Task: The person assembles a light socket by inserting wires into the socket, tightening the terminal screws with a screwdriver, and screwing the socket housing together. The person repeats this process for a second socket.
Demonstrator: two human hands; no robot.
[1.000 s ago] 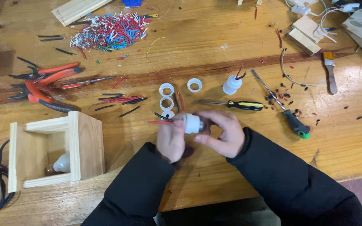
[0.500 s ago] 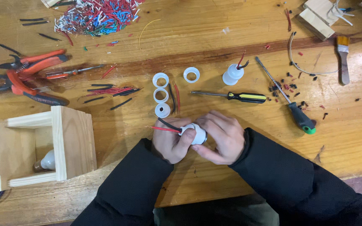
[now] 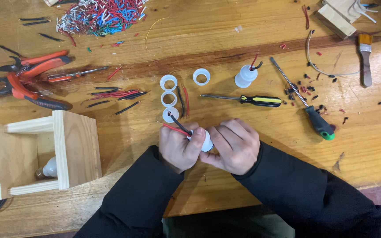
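Far left of the hands, a wooden box (image 3: 45,154) is seen. A white lamp socket (image 3: 206,142) with red and black wires (image 3: 176,128) is gripped between the left hand (image 3: 179,147) and right hand (image 3: 234,145). Beyond the right hand lies a yellow-handled screwdriver (image 3: 252,100).

White socket (image 3: 207,143) mostly hidden inside hands (image 3: 208,145)

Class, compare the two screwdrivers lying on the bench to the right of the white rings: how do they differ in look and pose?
The yellow-and-black screwdriver lies almost level, its tip pointing left; the green-and-black screwdriver lies slanted, its tip pointing up and left. The first handle is slim and striped yellow; the second is thicker, black with a green end. Both lie untouched on the wooden bench, beyond the hands.
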